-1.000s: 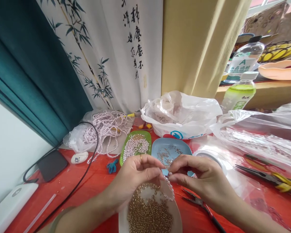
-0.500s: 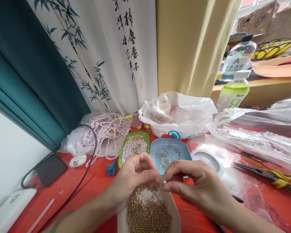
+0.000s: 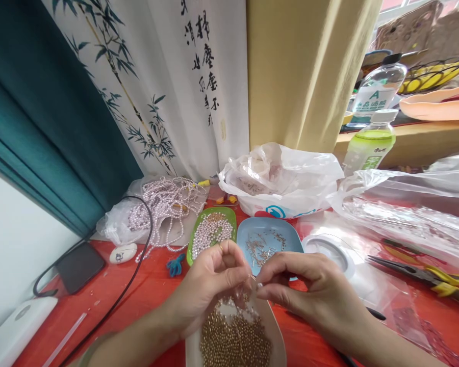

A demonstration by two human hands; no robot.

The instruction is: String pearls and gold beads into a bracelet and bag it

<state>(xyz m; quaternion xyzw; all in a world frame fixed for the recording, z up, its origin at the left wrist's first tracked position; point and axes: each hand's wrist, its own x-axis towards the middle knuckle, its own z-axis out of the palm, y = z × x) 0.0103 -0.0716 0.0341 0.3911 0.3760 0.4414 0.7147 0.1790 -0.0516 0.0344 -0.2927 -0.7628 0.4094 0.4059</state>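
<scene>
Both hands are sitting closer together than a second ago, the pale strand that was dangling now tucked out of sight. Left hand [image 3: 210,278] and right hand [image 3: 309,290] are pinching something tiny between meeting fingertips, too small to identify, directly above the white dish [image 3: 275,331] of round gold beads [image 3: 233,339]. Many beads are lying unused, so the work looks far from finished. At twelve o'clock a green tray [image 3: 231,214] is holding glossy pearls; a blue tray [image 3: 290,232] is holding thin metal pins.
</scene>
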